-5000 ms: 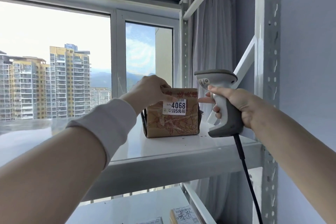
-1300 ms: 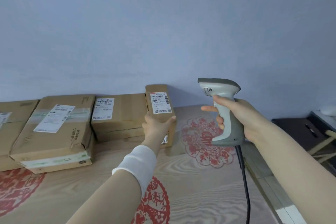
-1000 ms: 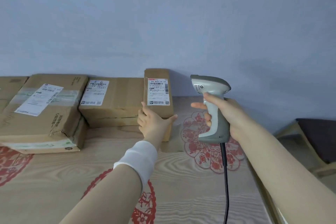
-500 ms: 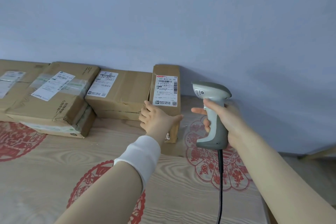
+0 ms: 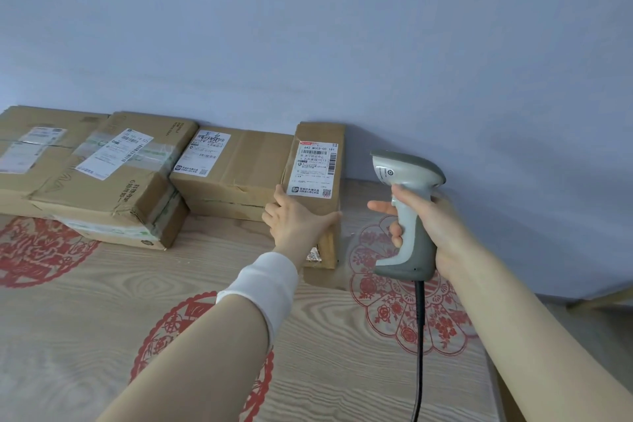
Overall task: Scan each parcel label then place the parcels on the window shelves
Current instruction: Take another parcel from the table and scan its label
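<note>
Head-worn camera looks forward and down across the wood-grain surface point(image 5: 85, 336).

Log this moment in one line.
left hand: grips parcel | right hand: grips scanner | label: faces camera | other parcels: on table

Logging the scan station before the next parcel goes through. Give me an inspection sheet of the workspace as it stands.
Surface: wood-grain top with red paper-cut motifs.
Job's things: upright parcel, label facing the camera; three flat parcels in a row to its left; scanner.
Clutter: nothing seen.
Hands: left hand grips the upright parcel; right hand holds the scanner beside it.
Cables: black cable hangs from the scanner's handle.
Surroundings: plain blue-grey wall behind.
</note>
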